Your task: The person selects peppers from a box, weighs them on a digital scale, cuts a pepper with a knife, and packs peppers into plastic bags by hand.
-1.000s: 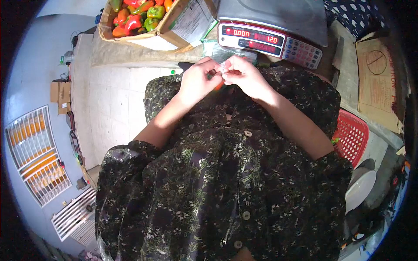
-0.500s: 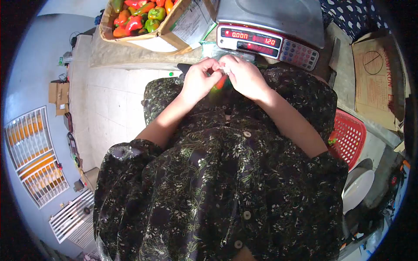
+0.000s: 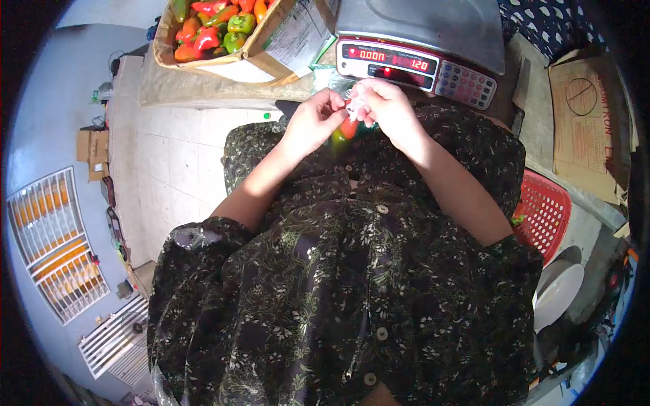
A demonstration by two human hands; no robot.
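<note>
Both hands meet over my lap, just below the scale. My left hand (image 3: pixel 315 120) is closed, thumb and fingers pinched at the gathered top of a clear plastic bag. In my right hand (image 3: pixel 386 111) the crumpled whitish top of the plastic bag (image 3: pixel 355 107) is bunched between thumb and fingers. Beneath the hands hang red and green peppers (image 3: pixel 345 130), seen through the clear plastic. The fingers hide part of the bag's neck.
A digital scale (image 3: pixel 416 64) with lit red figures stands ahead. At the upper left, a cardboard box (image 3: pixel 271 54) holds many peppers. To the right are a red perforated basket (image 3: pixel 542 210), a white basin (image 3: pixel 560 291) and a flattened brown carton (image 3: pixel 586 128).
My right hand has turned and lifted slightly, and more of the crumpled plastic now shows in its fingers. The left hand stays almost in place.
</note>
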